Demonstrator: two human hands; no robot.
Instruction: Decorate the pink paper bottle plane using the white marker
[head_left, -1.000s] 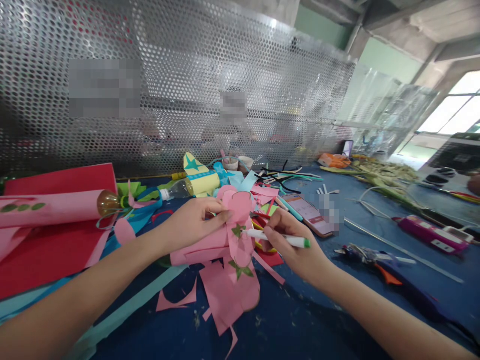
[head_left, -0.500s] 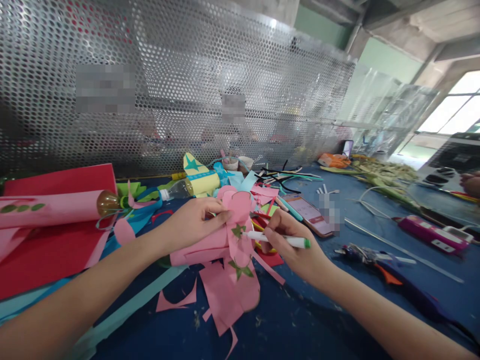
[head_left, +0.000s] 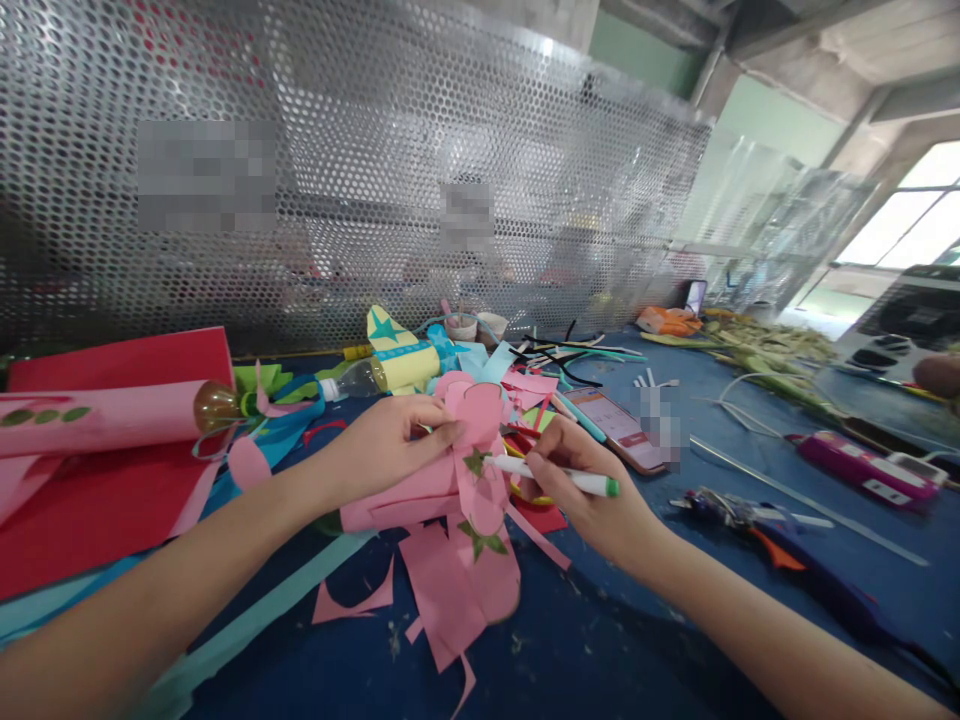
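Observation:
My left hand [head_left: 409, 440] pinches the upper part of a pink paper cutout [head_left: 480, 412], thumb on top, the other fingers partly hidden. The cutout is attached to or resting against a pink paper-wrapped tube [head_left: 401, 495]; which one I cannot tell. In my right hand [head_left: 577, 475] is a white marker [head_left: 589, 482] with a green end, held like a pen. Its tip touches or nearly touches a green star [head_left: 475, 462] on the pink paper. A second green star [head_left: 482, 540] shows lower down. Pink paper scraps [head_left: 442, 590] lie beneath and in front.
At left, a pink-wrapped bottle [head_left: 112, 418] lies on red paper [head_left: 172, 520]. Behind my hands is a bottle with yellow paper [head_left: 409, 368]. To the right are a phone [head_left: 619, 430], a glue gun [head_left: 817, 570] and a magenta power strip [head_left: 870, 468]. A perforated metal screen [head_left: 360, 150] stands behind.
The marker and my right hand have shifted very slightly. My left hand and the pink paper hold their place. At the far right, another person's hand has moved a little.

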